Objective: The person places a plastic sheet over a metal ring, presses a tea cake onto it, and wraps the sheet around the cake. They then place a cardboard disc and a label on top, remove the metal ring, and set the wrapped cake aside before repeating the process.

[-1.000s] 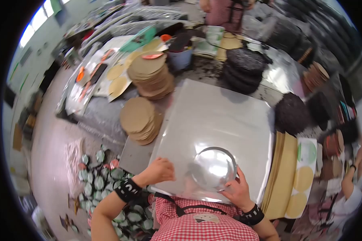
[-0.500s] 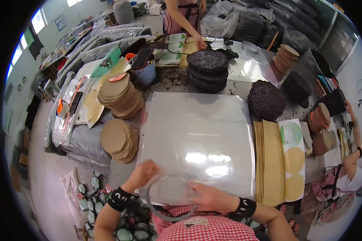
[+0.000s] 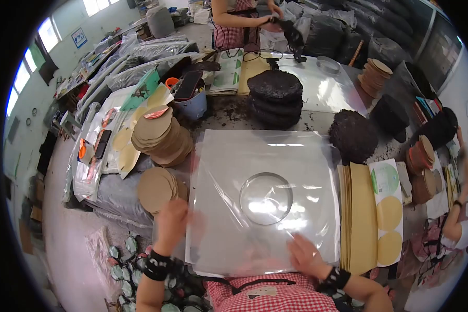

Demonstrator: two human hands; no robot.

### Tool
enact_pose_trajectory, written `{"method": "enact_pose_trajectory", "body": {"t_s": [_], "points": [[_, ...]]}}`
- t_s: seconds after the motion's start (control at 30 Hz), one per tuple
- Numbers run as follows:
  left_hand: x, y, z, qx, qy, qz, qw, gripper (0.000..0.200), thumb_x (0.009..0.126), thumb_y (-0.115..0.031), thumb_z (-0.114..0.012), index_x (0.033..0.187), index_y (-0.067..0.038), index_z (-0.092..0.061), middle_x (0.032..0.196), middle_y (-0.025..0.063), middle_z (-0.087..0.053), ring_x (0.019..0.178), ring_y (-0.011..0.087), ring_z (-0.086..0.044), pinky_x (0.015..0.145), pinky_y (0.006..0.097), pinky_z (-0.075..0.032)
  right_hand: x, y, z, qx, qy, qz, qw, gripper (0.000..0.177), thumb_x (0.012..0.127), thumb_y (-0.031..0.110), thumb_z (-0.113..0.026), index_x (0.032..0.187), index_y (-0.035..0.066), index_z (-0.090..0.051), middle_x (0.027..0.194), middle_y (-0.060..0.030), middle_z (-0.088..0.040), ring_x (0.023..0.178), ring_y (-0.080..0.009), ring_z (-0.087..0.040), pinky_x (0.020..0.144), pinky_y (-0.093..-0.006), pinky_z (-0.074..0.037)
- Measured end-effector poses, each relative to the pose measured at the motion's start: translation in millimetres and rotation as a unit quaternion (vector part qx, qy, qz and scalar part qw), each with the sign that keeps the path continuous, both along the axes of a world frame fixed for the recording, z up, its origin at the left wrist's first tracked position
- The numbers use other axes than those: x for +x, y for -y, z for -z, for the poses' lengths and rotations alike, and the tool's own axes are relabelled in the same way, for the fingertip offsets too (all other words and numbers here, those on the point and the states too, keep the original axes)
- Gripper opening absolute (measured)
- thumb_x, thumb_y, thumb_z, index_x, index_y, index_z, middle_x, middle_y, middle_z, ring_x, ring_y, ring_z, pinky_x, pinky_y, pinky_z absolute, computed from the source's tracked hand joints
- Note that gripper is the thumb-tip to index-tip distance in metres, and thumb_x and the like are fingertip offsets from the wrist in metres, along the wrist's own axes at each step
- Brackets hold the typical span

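A thin grey ring point(image 3: 243, 207) lies flat on a stack of clear plastic sheets point(image 3: 218, 156) in front of me. My right hand point(image 3: 305, 254) rests near the front edge of the sheets, below and to the right of the ring, fingers spread and holding nothing. At the sheets' left edge is my left hand point(image 3: 172, 221), beside a pile of round brown discs point(image 3: 156, 188). Its fingers are bent and blurred, and whether they hold anything is unclear.
Behind the sheets stand dark round slabs point(image 3: 275, 99), with a dark clump point(image 3: 352, 135) to their right. Brown paper strips point(image 3: 363, 218) lie at the right. A taller disc stack point(image 3: 161, 136) and a blue bucket point(image 3: 195, 104) stand at the left. Co-workers point(image 3: 236, 21) stand behind and at the right.
The ring has gone from my right hand at the front edge onto the sheets. My left hand has moved left to the disc pile. The co-worker behind has lifted a dark object.
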State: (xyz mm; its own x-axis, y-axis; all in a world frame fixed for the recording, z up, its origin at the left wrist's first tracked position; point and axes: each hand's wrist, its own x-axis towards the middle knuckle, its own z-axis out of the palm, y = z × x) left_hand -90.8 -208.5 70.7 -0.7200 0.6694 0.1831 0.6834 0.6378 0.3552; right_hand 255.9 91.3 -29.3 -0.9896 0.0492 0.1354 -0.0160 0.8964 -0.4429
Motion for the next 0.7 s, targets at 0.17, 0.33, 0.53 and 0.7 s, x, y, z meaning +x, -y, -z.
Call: {"method": "enact_pose_trajectory", "body": {"t_s": [0.17,0.33,0.53,0.7], "points": [[-51,53,71,-0.08,-0.146,-0.161,0.973,0.043,0.087,-0.023,-0.073,0.124,-0.002,-0.065,0.126,0.0208,-0.066,0.105,0.0419,-0.066,0.09,0.0464,-0.054,74,-4,-40,-0.164,0.011,-0.117,0.979,0.03,0.086,0.019,-0.072,0.114,0.011,-0.071,0.108,-0.0134,-0.071,0.094,-0.0321,-0.07,0.075,-0.0396,-0.059],[-53,44,74,-0.129,-0.08,-0.202,0.968,0.025,0.094,-0.019,-0.064,0.113,-0.004,-0.069,0.103,0.0203,-0.072,0.086,0.04,-0.069,0.075,0.049,-0.054,24,-47,-73,-0.055,-0.086,0.058,0.993,0.021,0.084,0.011,-0.072,0.105,0.011,-0.072,0.072,-0.0081,-0.062,0.061,-0.0271,-0.063,0.053,-0.0376,-0.05],[-60,53,54,-0.077,-0.122,-0.147,0.979,0.018,0.098,-0.021,-0.06,0.102,-0.008,-0.072,0.083,0.0207,-0.069,0.074,0.0422,-0.067,0.068,0.051,-0.051,-75,-166,-97,0.033,-0.175,0.148,0.973,0.015,0.081,0.011,-0.075,0.084,0.007,-0.06,0.084,-0.0114,-0.062,0.083,-0.0326,-0.064,0.072,-0.0437,-0.052],[-49,45,59,-0.051,-0.138,-0.163,0.975,0.018,0.098,-0.021,-0.06,0.103,-0.009,-0.072,0.084,0.0193,-0.07,0.075,0.042,-0.067,0.067,0.0509,-0.051,-144,-303,-68,0.158,-0.281,0.297,0.899,0.018,0.085,0.018,-0.076,0.088,0.007,-0.062,0.095,-0.011,-0.065,0.099,-0.033,-0.063,0.081,-0.046,-0.05]]}}
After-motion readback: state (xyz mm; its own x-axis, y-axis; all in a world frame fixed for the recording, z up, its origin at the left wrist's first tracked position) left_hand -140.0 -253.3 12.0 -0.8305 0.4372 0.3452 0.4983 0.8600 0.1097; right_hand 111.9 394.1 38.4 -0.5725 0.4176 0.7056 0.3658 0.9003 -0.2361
